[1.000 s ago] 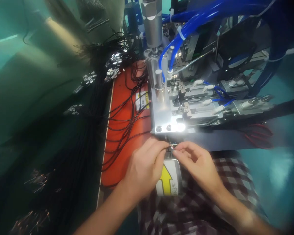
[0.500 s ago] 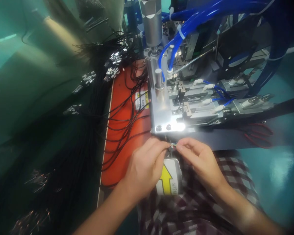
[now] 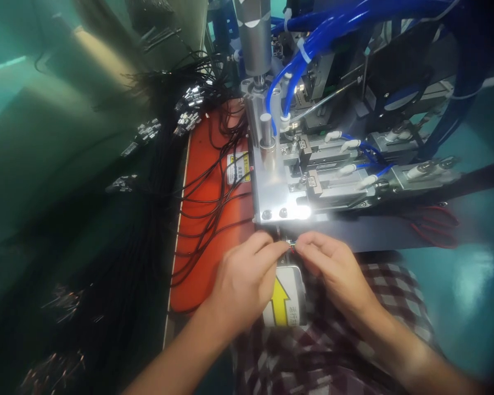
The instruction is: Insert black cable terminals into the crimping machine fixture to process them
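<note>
Left hand and right hand, fingertips together on thin coloured wires

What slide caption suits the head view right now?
Left hand and right hand pinch thin wires in front of a metal machine with blue tubes.

The left hand is pinching thin wires between its fingers, and the right hand is gripping them from the other side, its fingertips nearly meeting the left ones. Just beyond the fingers, a metal plate is catching bright light, while blue hoses are arching farther beyond, up and to the right. Left of the fingers, black cables are crossing an orange board. Nearer than the fingers, a yellow arrow is pointing away, and checked cloth is spreading below the right ones.
</note>
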The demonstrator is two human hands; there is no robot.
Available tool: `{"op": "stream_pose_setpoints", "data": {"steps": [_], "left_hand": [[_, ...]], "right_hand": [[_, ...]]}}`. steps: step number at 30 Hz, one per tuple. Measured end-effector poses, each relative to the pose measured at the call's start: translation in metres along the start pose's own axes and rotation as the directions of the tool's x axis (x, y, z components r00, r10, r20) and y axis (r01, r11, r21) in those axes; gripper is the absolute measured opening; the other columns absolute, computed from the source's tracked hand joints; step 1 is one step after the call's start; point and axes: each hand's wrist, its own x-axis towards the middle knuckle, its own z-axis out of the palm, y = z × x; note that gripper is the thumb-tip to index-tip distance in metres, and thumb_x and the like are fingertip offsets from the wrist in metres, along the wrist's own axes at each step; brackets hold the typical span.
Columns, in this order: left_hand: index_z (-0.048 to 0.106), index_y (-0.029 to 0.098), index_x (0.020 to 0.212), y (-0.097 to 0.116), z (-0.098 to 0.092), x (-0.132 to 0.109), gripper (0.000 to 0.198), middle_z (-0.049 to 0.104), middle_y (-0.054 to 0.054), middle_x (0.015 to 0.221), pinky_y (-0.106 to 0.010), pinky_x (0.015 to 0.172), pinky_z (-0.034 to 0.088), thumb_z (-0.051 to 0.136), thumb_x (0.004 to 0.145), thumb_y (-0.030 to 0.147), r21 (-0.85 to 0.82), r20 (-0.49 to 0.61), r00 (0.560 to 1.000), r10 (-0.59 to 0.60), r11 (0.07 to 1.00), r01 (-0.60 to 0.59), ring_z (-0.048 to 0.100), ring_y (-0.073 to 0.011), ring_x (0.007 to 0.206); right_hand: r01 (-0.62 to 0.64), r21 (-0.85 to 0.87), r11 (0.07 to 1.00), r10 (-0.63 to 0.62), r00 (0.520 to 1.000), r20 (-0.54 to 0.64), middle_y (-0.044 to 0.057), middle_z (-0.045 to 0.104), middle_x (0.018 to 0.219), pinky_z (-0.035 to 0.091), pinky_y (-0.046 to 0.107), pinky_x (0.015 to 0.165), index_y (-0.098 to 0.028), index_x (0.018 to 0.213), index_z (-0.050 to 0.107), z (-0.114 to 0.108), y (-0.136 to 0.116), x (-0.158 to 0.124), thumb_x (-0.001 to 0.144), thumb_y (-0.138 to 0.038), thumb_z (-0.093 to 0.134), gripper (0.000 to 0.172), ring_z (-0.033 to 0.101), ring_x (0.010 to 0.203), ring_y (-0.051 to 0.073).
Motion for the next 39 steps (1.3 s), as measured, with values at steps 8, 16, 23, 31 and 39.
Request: {"op": "stream_pose_setpoints", "data": {"steps": [8,16,23,31,39], "left_hand": [[0.067,0.016,0.107,0.0003,-0.0004,0.0001,0.034,0.060,-0.005,0.085,-0.023,0.061,0.048,0.045,0.084,0.004,0.032,0.016,1.000,0.004,0.999,-0.004,0.057,-0.0126,0.070],[0.067,0.018,0.107,-0.0007,0.0008,-0.0002,0.034,0.059,-0.005,0.085,-0.023,0.061,0.047,0.044,0.085,0.006,0.028,0.023,1.000,-0.014,1.000,0.013,0.056,-0.0126,0.069],[0.066,0.017,0.109,-0.0014,0.0010,-0.0005,0.033,0.059,-0.004,0.087,-0.024,0.064,0.048,0.046,0.085,0.005,0.001,0.022,1.000,-0.018,1.000,0.018,0.057,-0.0130,0.072],[0.067,0.018,0.109,0.0000,-0.0006,0.0001,0.035,0.059,-0.004,0.086,-0.023,0.061,0.047,0.045,0.085,0.005,0.029,0.034,0.999,-0.026,0.999,0.025,0.057,-0.0127,0.070],[0.067,0.015,0.106,0.0044,-0.0023,0.0015,0.034,0.061,-0.005,0.085,-0.023,0.058,0.047,0.046,0.082,0.004,0.100,0.027,0.999,-0.016,0.995,0.013,0.058,-0.0131,0.067]], "right_hand": [[0.001,-0.036,0.999,-0.001,1.000,-0.005,-0.006,0.040,0.051,0.023,0.022,0.044,-0.017,0.069,0.059,-0.0005,0.0017,0.0015,0.073,-0.037,0.066,0.021,0.031,0.047,0.008],[0.015,-0.041,0.999,-0.014,0.999,0.031,-0.006,0.041,0.053,0.023,0.023,0.045,-0.017,0.071,0.059,-0.0034,0.0017,0.0024,0.076,-0.036,0.065,0.021,0.032,0.048,0.008],[0.051,-0.068,0.996,-0.051,0.999,0.005,-0.005,0.042,0.055,0.026,0.023,0.047,-0.016,0.070,0.058,-0.0042,0.0002,0.0052,0.077,-0.040,0.063,0.025,0.034,0.051,0.009],[0.040,-0.105,0.994,-0.041,0.999,-0.013,-0.006,0.040,0.053,0.023,0.021,0.043,-0.016,0.070,0.057,0.0009,-0.0020,0.0050,0.076,-0.040,0.061,0.025,0.031,0.048,0.008],[0.068,-0.168,0.983,-0.073,0.997,-0.022,-0.004,0.047,0.058,0.035,0.022,0.046,-0.017,0.074,0.057,0.0025,0.0003,0.0059,0.079,-0.041,0.058,0.024,0.039,0.052,0.010]]}}
